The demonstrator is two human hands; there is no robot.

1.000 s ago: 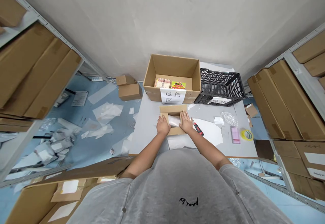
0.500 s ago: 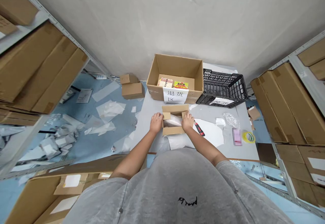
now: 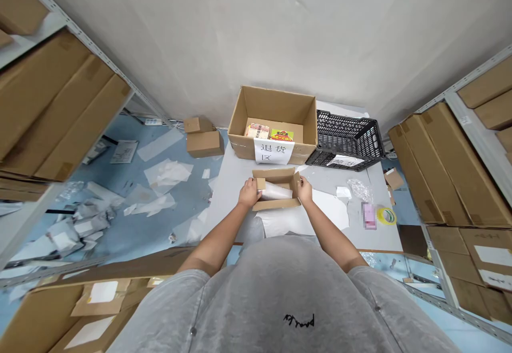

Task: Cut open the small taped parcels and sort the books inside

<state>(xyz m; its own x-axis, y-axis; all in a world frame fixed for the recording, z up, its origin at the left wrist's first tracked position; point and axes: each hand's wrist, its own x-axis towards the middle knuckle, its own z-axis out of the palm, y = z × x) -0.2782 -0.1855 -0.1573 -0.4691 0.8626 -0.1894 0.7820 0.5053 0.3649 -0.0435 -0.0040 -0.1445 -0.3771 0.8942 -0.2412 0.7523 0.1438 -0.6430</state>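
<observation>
A small open cardboard box (image 3: pixel 274 203) sits on the table close to my body, its flaps raised. Inside lies a pale, rounded bundle (image 3: pixel 279 191), perhaps wrapped in bubble wrap; its contents cannot be made out. My left hand (image 3: pixel 250 193) is closed on the box's left end, by a short folded flap. At the opposite end, my right hand (image 3: pixel 305 190) grips the right flap between thumb and fingers. White wrapping sheet (image 3: pixel 280 225) lies between the box and my shirt, and another white sheet (image 3: pixel 332 209) spreads to the right.
Behind stands a large open carton (image 3: pixel 244 147) bearing a paper sign, with colourful packets (image 3: pixel 282 135) inside. Beside it is a black plastic crate (image 3: pixel 348 137). Tape (image 3: pixel 386 216) and crumpled clear wrap (image 3: pixel 360 188) lie to the right. Shelves of cartons (image 3: pixel 448 161) flank the table.
My right hand has moved outward, drawing the box's right flap open and showing more of the inside. The red-and-black cutter beside it is no longer visible. My left hand stays at the left end.
</observation>
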